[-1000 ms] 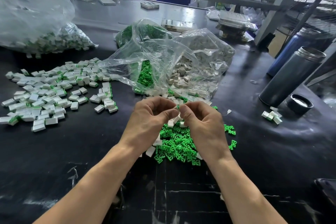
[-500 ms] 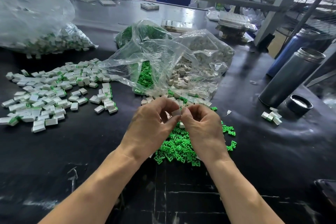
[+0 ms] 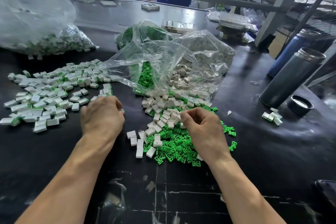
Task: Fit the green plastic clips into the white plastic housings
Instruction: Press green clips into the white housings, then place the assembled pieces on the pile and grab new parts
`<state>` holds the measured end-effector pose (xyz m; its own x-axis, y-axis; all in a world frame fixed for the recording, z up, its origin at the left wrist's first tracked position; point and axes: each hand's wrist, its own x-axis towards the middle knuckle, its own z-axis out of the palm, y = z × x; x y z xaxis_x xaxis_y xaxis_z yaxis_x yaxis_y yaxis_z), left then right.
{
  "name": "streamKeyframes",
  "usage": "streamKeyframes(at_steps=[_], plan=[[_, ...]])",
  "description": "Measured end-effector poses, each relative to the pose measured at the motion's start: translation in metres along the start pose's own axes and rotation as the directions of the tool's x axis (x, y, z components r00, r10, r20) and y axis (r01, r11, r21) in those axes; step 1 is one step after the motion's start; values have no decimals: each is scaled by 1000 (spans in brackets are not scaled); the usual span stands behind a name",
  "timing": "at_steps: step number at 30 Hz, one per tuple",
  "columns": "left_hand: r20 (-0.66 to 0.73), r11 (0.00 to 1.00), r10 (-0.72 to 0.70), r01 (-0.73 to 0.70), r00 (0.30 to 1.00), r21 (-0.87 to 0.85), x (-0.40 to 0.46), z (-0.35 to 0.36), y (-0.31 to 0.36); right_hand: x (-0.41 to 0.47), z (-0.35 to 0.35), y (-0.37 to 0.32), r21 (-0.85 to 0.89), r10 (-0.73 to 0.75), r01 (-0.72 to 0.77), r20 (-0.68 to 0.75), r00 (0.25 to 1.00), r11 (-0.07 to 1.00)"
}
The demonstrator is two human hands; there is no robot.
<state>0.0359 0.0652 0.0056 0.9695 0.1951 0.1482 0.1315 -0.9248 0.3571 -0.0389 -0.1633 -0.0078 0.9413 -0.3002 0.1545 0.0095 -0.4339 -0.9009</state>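
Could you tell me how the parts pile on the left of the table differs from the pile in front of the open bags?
The left pile holds white housings showing green at an edge, spread thinly; the middle pile holds bare white housings and separate green clips, heaped together. The left hand reaches toward the left pile; the right hand is over the middle pile. Both lie on the black table.

Table top point(image 3: 272, 151) was black, smooth, semi-glossy, with scuffed whitish tape residue near. Green clips point(image 3: 178, 147) were bright moulded plastic, slightly shiny. White housings point(image 3: 163, 120) were matt off-white plastic, smooth faces. Clear bags point(image 3: 163, 56) were thin, crinkled, glossy plastic film; far-left bag point(image 3: 36, 16) looked the same, cloudier. Right flask point(image 3: 289, 78) was matt dark grey metal with a bare brushed steel rim; blue flask point(image 3: 291, 51) behind it was satin. Cap point(image 3: 299, 104) was black ribbed plastic.
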Motion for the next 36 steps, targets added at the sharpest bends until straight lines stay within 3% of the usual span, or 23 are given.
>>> streamKeyframes(at_steps=[5,8,10,12,14,16,28,31,36], plan=[[-33,999,-25,26,999,22,4,-2,-5,2,-3,1,-39,18,-19,-12,1000,999],[-43,993,49,-54,998,-108,-1,-5,1,2,-4,1,-93,16,-14,20,1000,996],[93,961,68,-40,993,-272,-7,-7,9,1,-6,0,-152,22,-14,51,998,988],[315,917,101,34,944,-397,-13,-8,14,1,-7,-1,-213,39,-19,89,995,977],[448,919,164,28,879,-392,-17,-8,16,-1,-9,-3,-256,60,-25,133,989,966],[495,932,192,1,847,-364,-20,-7,18,-3,-9,-6,-284,61,-9,175,983,959],[446,906,233,-26,864,-422,-22,-4,21,-8,5,-15,-496,-35,162,255,966,853],[392,857,270,-34,880,-514,-25,-7,24,-7,4,-14,-461,-25,145,256,966,875],[298,743,352,-72,887,-665,-33,-9,34,-8,1,-12,-193,-6,41,180,984,980]])
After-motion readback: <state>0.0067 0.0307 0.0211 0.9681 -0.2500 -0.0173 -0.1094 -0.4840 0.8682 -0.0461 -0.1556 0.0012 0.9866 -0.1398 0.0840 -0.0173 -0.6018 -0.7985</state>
